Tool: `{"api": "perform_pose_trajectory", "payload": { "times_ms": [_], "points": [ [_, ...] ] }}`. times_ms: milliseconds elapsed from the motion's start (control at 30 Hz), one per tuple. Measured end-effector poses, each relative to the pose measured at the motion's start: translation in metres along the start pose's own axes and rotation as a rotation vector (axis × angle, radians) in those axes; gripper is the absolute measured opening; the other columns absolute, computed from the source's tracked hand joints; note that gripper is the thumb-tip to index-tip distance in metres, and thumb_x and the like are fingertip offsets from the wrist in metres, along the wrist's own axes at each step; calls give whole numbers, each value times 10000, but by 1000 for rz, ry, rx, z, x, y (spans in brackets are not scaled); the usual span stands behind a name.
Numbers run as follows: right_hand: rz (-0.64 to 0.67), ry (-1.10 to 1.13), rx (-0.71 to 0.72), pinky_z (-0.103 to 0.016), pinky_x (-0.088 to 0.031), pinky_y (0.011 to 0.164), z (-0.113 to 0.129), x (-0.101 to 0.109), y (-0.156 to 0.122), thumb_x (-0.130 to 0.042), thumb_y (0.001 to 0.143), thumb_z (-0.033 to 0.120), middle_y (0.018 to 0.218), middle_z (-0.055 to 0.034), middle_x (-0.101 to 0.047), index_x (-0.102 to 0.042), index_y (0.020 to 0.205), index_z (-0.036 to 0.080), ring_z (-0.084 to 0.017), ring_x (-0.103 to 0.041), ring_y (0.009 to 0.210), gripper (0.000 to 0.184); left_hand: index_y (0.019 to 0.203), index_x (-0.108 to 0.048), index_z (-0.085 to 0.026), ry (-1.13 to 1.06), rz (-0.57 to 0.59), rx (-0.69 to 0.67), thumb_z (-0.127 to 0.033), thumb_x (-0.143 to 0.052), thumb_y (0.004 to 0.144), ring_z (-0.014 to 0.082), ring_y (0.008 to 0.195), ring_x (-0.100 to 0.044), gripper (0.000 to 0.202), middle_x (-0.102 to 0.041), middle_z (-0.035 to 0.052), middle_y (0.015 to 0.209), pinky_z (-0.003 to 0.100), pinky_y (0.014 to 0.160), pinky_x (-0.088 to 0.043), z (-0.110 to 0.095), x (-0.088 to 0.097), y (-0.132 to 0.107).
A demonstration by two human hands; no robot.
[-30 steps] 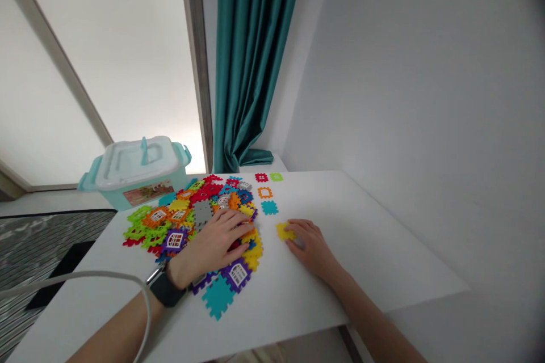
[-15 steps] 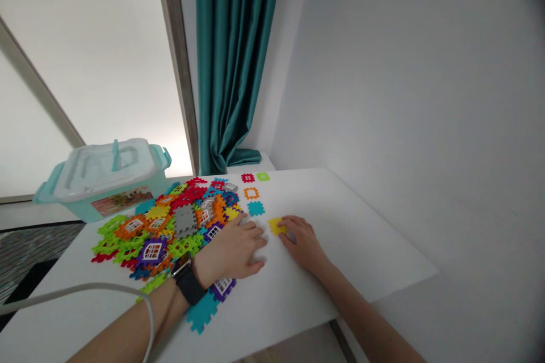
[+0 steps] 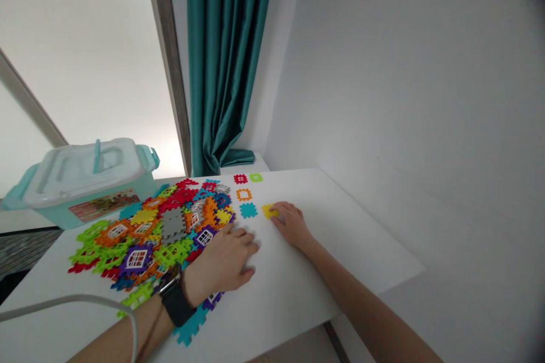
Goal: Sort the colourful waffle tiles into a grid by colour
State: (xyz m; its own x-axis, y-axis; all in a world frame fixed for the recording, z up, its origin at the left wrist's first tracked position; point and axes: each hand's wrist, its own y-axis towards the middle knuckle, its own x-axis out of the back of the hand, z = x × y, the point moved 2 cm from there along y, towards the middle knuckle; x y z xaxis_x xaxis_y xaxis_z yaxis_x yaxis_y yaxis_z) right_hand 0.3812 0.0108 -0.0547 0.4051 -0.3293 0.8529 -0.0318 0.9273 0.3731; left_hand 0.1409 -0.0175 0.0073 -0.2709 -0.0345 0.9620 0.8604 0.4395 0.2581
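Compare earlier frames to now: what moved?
The right hand slid the yellow interlocking piece forward, level with the teal piece, fingers still on it. The left hand came off the pile to its near right edge. The lidded tub, red piece and orange piece stayed put.

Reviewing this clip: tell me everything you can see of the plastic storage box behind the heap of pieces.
The plastic storage box stands at the far left of the white table, closed. Its pale aqua body looks like glossy plastic and carries a printed picture label on the front. The clear, whitish lid has a moulded top, an upright aqua handle and aqua clips at both ends. The heap of interlocking plastic pieces lies just in front; whether any piece touches the box is hard to tell.
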Motion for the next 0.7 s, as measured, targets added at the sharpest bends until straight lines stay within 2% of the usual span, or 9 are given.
{"api": "perform_pose_trajectory", "payload": {
  "times_ms": [267,533,700],
  "points": [
    [0,-2,20,-454,-405,1034,0,-7,18,-576,906,227,1235,-44,-688,-685,1108,270,-239,-580,1163,234,1171,-672,-251,-19,94,28,-386,-742,828,316,1157,-628,375,-689,94,1269,518,1050,-411,0,0,2],
    [24,4,8,-453,-383,1043,-2,-7,18,-584,900,217,1247,-25,-687,-678,1107,277,-236,-565,1167,235,1159,-671,-246,-21,78,19,-372,-725,843,313,1132,-640,345,-701,97,1225,543,1084,-373,-1,0,0],
    [33,3,1,-429,-381,1035,-2,-6,18,-588,895,206,1252,-24,-689,-677,1095,278,-230,-568,1178,230,1190,-663,-255,-26,137,42,-388,-693,874,309,1194,-607,345,-668,91,1295,523,1085,-384,-1,1,1]
  ]
}}
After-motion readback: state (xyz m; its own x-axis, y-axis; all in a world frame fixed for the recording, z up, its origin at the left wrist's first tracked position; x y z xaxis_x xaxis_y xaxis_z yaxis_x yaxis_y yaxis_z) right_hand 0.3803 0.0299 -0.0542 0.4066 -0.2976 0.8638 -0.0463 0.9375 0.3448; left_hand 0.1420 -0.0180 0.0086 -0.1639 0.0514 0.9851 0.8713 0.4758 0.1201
